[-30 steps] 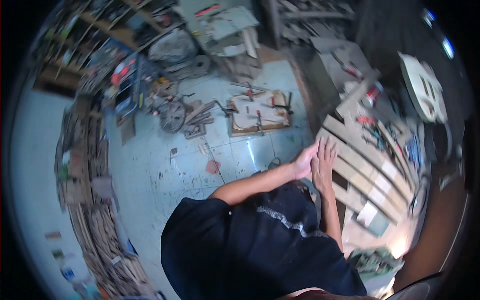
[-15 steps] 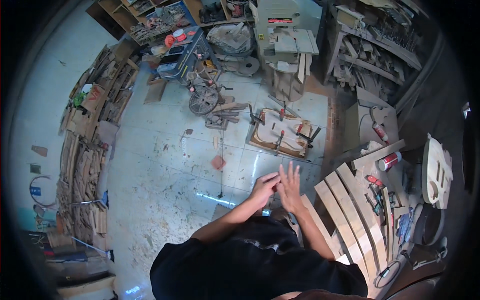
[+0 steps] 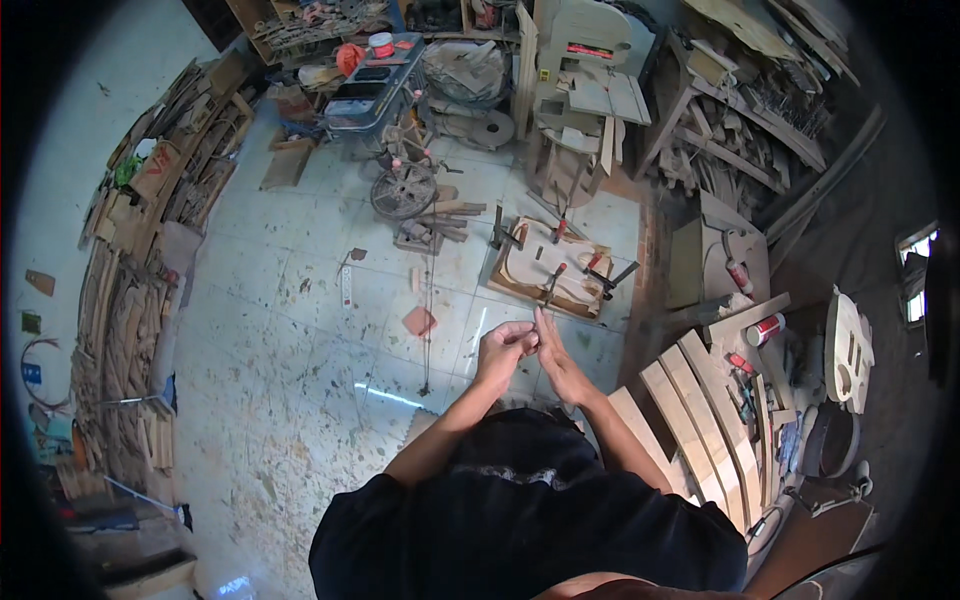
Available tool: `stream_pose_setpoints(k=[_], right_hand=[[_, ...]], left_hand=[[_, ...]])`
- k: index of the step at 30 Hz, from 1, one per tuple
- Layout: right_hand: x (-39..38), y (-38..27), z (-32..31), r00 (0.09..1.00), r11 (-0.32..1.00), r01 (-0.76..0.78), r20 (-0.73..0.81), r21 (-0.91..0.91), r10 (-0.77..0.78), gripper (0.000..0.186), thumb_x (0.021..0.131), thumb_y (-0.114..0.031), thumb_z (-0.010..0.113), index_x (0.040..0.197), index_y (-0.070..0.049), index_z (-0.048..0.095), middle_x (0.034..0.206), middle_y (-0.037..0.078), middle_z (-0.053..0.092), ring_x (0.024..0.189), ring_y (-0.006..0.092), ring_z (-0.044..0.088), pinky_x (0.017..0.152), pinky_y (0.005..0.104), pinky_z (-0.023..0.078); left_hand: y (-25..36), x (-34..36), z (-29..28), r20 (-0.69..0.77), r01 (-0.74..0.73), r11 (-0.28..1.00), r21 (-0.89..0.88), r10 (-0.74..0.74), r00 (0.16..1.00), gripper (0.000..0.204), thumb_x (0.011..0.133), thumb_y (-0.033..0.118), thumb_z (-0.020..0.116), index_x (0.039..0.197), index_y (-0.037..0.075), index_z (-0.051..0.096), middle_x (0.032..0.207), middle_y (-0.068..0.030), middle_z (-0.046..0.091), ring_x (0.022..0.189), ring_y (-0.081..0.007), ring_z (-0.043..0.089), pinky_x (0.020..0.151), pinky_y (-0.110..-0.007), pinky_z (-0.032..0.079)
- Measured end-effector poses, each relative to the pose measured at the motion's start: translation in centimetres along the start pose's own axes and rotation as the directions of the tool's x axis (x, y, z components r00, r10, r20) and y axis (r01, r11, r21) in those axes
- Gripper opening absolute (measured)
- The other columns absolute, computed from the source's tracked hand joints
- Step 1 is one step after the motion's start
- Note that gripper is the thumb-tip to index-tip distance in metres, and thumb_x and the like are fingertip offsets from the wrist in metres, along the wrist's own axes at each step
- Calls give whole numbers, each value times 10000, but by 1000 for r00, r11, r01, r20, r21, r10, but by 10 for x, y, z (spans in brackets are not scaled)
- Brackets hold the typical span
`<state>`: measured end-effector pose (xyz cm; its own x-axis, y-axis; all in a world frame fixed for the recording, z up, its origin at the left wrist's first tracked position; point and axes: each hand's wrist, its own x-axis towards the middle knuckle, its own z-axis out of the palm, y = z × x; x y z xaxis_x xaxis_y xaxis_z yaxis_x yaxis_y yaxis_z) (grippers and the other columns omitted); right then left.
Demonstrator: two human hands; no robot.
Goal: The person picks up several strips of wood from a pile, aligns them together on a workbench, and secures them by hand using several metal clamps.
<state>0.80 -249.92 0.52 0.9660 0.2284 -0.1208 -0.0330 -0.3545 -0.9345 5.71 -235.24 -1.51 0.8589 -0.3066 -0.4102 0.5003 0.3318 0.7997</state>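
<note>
In front of my body the two hands meet in the air. My left hand is closed, its fingers curled against the palm side of the other hand; whatever it may hold is hidden. My right hand is held out edge-up with its fingers stretched, and I see nothing gripped in it. Beyond them on the floor lies a wooden board assembly with a pale curved panel on top. Several red-handled clamps stand around and across it.
Curved wooden slats rise close by my right arm. A bandsaw stands at the back, with a wood-filled rack to its right. Timber offcuts line the left wall. A spoked wheel and a cord are on the floor.
My hands have shifted slightly left. The right hand has turned from spread fingers to a flatter, edge-on pose, while the left stays curled against it. The whole view has tilted a little.
</note>
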Motion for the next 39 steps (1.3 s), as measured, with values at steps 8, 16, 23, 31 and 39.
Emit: stream_pose_setpoints(k=[8, 16, 23, 31, 39], right_hand=[[28, -26, 38, 1000, 1000, -4, 24, 23, 4, 739, 959, -587, 290, 1515, -167, 43, 1565, 176, 14, 1435, 377, -18, 1156, 450, 81], [55, -35, 36, 986, 997, 48, 163, -68, -37, 721, 971, -539, 334, 1514, -177, 27, 1559, 194, 26, 1432, 385, 57, 1158, 428, 126], [93, -26, 36, 943, 996, 87, 320, 32, -93, 717, 976, -518, 346, 1514, -167, 27, 1560, 188, 39, 1436, 357, 83, 1160, 405, 134], [126, -17, 16, 924, 977, 127, 338, 169, -178, 730, 971, -541, 335, 1514, -133, 66, 1548, 186, 137, 1426, 327, 162, 1146, 368, 170], [143, -18, 8, 847, 967, 91, 492, 240, -201, 712, 987, -460, 377, 1509, -85, 72, 1552, 154, 153, 1424, 267, 173, 1139, 354, 172]], left_hand=[[27, 2, -44, -61, -80, 992, 102, 87, 994, 238, 809, -22, 662, 1000, -13, 520, 872, -115, 646, 764, -140, 618, 679, -267, 523], [31, 5, -57, -176, -162, 984, 74, 173, 969, 251, 800, -14, 664, 981, 9, 491, 825, -91, 631, 761, -131, 605, 675, -263, 506], [46, 16, -67, -265, -290, 918, 270, 360, 894, 264, 763, -42, 631, 878, 31, 405, 778, -70, 597, 704, -105, 553, 631, -248, 461], [53, 45, -63, -308, -339, 905, 257, 409, 859, 229, 783, -95, 552, 860, 39, 383, 774, -91, 598, 713, -133, 576, 669, -257, 477], [47, 34, -72, -387, -379, 915, 138, 402, 830, 222, 826, -65, 574, 969, 39, 440, 834, -86, 593, 769, -138, 583, 702, -269, 488]])
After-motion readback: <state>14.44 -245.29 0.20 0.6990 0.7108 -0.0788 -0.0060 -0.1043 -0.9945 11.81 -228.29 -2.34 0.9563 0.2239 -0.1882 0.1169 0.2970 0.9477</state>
